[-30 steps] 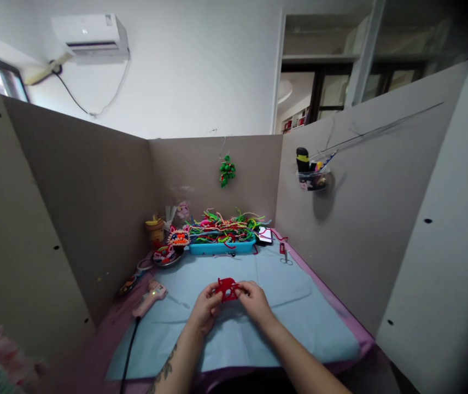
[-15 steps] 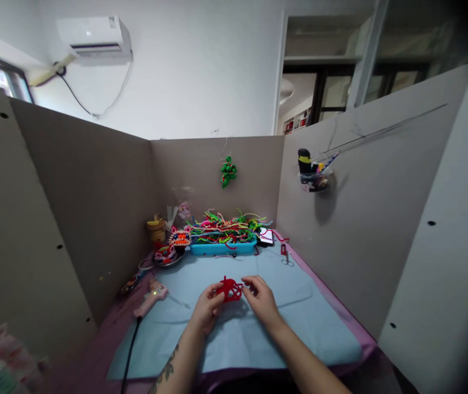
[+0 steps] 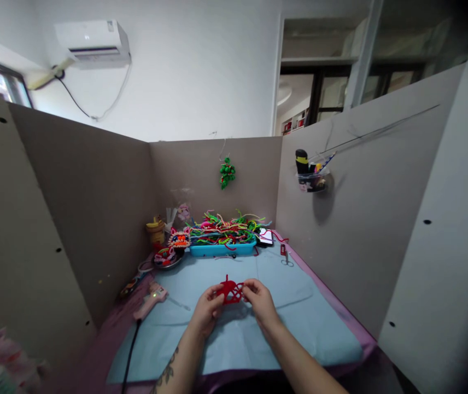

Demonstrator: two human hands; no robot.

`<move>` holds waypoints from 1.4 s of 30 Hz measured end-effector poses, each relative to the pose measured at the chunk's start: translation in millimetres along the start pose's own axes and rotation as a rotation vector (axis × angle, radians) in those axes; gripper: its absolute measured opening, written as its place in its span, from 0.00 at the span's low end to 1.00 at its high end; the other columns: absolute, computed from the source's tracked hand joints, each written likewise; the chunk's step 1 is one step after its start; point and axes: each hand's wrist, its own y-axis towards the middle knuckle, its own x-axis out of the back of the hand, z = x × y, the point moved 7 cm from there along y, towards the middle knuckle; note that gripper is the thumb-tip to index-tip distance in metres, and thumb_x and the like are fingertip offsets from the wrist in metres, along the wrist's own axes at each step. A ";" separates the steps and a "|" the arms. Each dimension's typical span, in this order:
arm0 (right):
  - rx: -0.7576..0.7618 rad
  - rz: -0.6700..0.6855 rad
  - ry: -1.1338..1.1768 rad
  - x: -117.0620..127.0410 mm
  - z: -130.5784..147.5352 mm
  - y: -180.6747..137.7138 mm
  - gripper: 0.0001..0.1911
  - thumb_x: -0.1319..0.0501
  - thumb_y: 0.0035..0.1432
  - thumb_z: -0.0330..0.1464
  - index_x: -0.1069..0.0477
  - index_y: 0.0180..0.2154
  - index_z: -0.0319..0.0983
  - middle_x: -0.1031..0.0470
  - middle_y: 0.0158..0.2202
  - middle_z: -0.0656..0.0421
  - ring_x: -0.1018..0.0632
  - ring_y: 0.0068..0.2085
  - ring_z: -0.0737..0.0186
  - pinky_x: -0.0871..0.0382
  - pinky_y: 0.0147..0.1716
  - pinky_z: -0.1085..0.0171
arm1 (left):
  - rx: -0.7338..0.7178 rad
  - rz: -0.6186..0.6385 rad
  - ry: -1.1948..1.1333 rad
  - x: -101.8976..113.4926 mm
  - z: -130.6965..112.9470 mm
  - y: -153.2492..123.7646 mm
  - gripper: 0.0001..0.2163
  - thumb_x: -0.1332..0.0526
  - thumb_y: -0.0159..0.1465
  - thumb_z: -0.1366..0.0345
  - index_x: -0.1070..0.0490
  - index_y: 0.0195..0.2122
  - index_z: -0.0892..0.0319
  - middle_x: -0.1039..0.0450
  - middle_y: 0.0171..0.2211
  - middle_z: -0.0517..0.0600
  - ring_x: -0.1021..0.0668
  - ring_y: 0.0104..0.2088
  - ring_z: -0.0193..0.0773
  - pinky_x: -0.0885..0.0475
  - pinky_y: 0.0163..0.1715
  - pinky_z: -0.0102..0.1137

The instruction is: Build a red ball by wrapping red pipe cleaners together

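Latticework (image 3: 229, 291) of red, seemingly fuzzy strands, left hand (image 3: 208, 307) pinching one side, right hand (image 3: 259, 300) the opposite

A left hand (image 3: 208, 307) and right hand (image 3: 262, 302) hold a red piece (image 3: 229, 292) above a blue surface (image 3: 308, 334), glue gun (image 3: 151, 303) leftward, tray (image 3: 222, 250) beyond.
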 end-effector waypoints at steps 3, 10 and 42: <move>-0.073 -0.013 0.052 0.1 -3.6 -1.4 0.14 0.31 0.37 0.37 0.31 0.27 0.38 0.31 0.19 0.65 0.33 0.20 0.68 0.40 0.21 0.68 | 0.002 0.000 -0.007 -0.7 0.0 -0.4 0.24 0.24 0.42 0.63 0.28 0.39 0.63 0.31 0.20 0.44 0.44 0.12 0.18 0.56 0.13 0.21; -0.138 -0.008 0.022 0.9 -8.6 -0.1 0.15 0.32 0.36 0.39 0.32 0.26 0.39 0.31 0.19 0.64 0.31 0.21 0.66 0.37 0.22 0.67 | -0.004 0.008 0.002 -2.5 -1.7 -1.8 0.25 0.24 0.42 0.61 0.27 0.39 0.64 0.31 0.20 0.44 0.44 0.12 0.18 0.55 0.12 0.21; 0.116 0.012 -0.323 -27.4 -4.7 -19.0 0.16 0.36 0.48 0.45 0.34 0.24 0.40 0.31 0.21 0.63 0.31 0.24 0.64 0.38 0.25 0.67 | -0.431 -0.163 0.445 -9.4 -26.0 -14.0 0.08 0.31 0.49 0.70 0.20 0.32 0.59 0.20 0.33 0.55 0.21 0.36 0.44 0.29 0.41 0.34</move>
